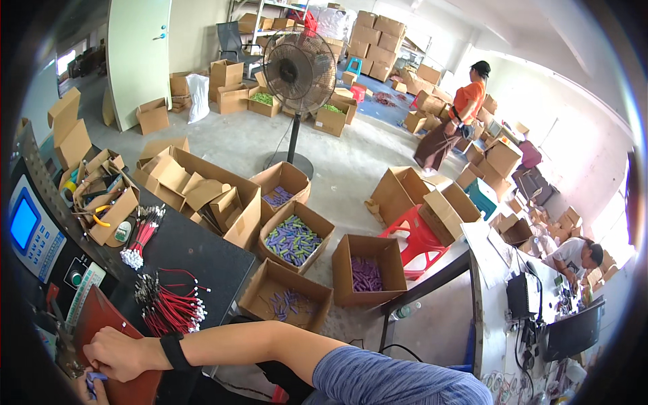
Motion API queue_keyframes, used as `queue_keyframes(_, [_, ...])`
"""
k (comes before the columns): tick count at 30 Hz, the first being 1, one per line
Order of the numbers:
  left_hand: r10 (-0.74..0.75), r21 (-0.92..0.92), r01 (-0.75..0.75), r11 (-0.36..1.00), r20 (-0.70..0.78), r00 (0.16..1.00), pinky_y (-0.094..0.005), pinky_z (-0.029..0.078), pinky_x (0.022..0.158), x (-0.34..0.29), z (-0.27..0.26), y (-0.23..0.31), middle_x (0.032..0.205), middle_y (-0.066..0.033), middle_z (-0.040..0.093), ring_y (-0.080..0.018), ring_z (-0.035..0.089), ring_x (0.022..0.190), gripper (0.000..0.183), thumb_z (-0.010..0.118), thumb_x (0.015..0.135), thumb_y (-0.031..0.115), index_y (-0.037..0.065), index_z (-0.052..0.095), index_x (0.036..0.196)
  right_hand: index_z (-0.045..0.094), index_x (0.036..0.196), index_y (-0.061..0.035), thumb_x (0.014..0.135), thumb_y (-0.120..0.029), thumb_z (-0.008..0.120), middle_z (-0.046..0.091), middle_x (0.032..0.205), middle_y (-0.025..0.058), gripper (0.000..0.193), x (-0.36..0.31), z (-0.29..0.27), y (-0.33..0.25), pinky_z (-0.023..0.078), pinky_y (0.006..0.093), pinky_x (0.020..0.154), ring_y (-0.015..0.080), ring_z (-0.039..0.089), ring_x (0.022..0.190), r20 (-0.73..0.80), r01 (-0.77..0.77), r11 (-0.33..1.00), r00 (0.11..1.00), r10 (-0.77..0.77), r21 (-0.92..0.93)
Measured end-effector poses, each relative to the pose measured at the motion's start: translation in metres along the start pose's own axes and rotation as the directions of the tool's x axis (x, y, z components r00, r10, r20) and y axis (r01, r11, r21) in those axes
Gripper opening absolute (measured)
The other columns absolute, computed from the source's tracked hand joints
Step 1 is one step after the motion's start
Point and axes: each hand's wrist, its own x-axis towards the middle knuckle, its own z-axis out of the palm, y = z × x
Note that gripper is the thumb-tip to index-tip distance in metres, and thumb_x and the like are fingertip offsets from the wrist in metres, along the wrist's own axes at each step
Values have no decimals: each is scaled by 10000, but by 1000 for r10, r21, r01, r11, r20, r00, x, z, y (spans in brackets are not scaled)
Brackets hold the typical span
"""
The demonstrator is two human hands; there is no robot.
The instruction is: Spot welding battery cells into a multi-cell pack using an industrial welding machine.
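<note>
My left hand point(92, 391), partly cut off by the lower left rim, pinches a small purple battery cell point(96, 378). Just above it is my right hand point(116, 354), with a black band at the wrist. Its fingers are curled together over the reddish-brown sheet point(101, 312) by the machine, and what they hold, if anything, is hidden. The machine point(42, 236) has a blue lit screen and a round knob. Red and black wire leads with white connectors point(170, 304) lie bunched on the black table, and a second wire bundle point(143, 236) lies behind them.
Open cartons stand beyond the table, one with purple and green cells point(293, 241), another with purple ones point(366, 273). A pedestal fan point(297, 74) and red stool point(412, 239) stand farther off. One person point(466, 108) is on foot; another point(574, 260) bends at right.
</note>
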Motion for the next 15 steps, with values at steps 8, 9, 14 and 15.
queue_keyframes(8, [-18,23,17,1000,63,998,-309,473,751,4,4,0,999,-111,645,-196,588,861,291,618,899,202,-22,630,1084,564,682,-10,640,-43,625,611,640,125,82,-2,-10,-1,446,407,577,344,597,641,-4,-11,1000,1000,11,-20])
queue_keyframes(9, [-17,9,16,1000,69,998,-309,473,757,4,3,-2,1007,-109,642,-196,588,870,298,626,894,202,-22,627,1090,563,682,-9,641,-45,627,612,641,127,84,-2,-9,-1,446,409,574,347,597,643,0,-9,1000,1000,9,-20])
queue_keyframes(14, [-47,47,44,998,49,998,-305,475,758,3,3,4,1001,-108,642,-196,587,872,298,633,889,200,-23,628,1087,555,678,-7,635,-46,626,612,642,134,91,-1,-4,1,444,413,562,349,599,643,-46,24,1000,999,-24,3])
queue_keyframes(15, [-48,70,44,997,44,998,-302,475,757,3,4,4,1000,-108,642,-197,587,871,299,634,889,201,-24,628,1086,550,677,-5,632,-44,623,612,643,136,95,-1,-5,0,442,415,559,348,600,642,-51,16,1000,999,-16,10])
